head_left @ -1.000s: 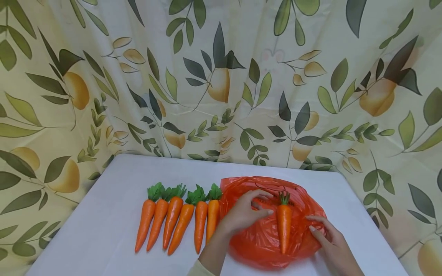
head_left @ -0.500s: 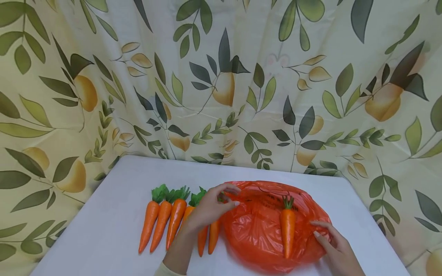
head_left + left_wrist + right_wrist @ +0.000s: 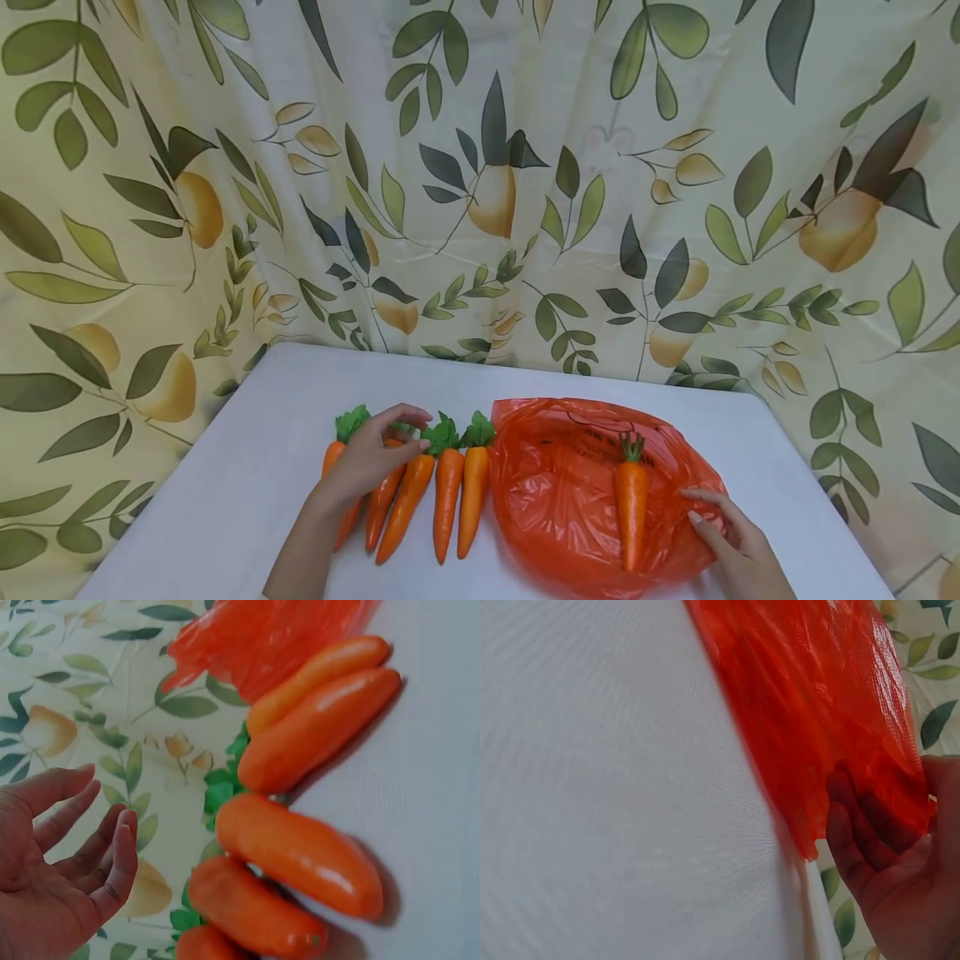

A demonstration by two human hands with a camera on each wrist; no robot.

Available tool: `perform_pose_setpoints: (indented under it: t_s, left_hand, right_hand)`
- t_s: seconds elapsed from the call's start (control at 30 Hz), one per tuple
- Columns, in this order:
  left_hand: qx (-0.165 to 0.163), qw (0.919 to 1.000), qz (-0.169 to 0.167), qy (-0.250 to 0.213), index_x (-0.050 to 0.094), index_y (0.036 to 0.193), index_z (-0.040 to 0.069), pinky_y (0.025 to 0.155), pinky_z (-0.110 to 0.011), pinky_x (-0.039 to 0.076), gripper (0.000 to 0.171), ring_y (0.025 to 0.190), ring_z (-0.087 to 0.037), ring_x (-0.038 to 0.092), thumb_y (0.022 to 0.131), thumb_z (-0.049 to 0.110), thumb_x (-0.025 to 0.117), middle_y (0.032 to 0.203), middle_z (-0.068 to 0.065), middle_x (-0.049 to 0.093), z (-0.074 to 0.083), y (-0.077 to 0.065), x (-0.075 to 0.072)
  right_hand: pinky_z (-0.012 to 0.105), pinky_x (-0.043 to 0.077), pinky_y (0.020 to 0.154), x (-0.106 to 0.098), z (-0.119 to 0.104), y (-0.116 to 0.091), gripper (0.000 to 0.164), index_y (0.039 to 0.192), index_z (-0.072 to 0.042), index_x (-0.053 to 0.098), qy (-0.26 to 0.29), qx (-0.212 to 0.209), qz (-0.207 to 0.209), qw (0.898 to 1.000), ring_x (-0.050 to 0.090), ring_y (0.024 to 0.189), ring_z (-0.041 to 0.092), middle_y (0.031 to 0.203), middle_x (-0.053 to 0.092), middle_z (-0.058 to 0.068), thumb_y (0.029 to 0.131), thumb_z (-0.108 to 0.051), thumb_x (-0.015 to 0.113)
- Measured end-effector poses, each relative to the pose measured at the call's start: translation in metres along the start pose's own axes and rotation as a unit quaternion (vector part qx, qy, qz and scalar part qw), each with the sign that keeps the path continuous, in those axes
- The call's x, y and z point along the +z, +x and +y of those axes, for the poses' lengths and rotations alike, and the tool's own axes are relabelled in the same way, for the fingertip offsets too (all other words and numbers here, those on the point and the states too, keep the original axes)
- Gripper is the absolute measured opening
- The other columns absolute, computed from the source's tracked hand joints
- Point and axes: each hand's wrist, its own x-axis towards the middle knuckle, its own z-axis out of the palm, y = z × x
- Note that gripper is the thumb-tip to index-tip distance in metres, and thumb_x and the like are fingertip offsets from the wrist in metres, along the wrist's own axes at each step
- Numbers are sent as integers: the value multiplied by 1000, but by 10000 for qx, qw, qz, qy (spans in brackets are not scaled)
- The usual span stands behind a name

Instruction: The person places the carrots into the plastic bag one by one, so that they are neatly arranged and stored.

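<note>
In the head view, a row of several orange carrots (image 3: 447,504) with green tops lies on the white table, left of a red plastic bag (image 3: 555,500). One more carrot (image 3: 632,517) lies on top of the bag. My left hand (image 3: 367,458) is over the left carrots' tops and hides parts of them; its fingers are loosely bent and hold nothing, as the left wrist view also shows, with the hand (image 3: 75,862) apart from the carrots (image 3: 300,855). At the bag's right edge, my right hand (image 3: 735,533) holds the plastic between its fingers; in the right wrist view some fingers show through the red film.
The white table (image 3: 300,375) reaches back to a curtain (image 3: 480,208) printed with leaves and fruit, which hangs behind it and at the sides. The table's right edge runs just beyond my right hand.
My left hand has moved left from beside the carrot on the bag, across the row, to the left carrots. The right hand stays at the bag's edge. The head view has shifted slightly.
</note>
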Motion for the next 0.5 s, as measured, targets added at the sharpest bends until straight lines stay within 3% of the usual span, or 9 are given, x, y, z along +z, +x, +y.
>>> perform_pose_setpoints:
  t_s: [0.5]
  left_hand:
    - [-473, 9972, 526, 239, 64, 134, 9, 85, -44, 54, 36, 110, -27, 58, 99, 17, 72, 135, -12, 60, -35, -28, -64]
  right_hand:
    - [27, 58, 81, 2, -1, 0, 51, 150, -3, 44, -53, -123, 30, 9999, 61, 97, 20, 143, 48, 22, 109, -30, 56]
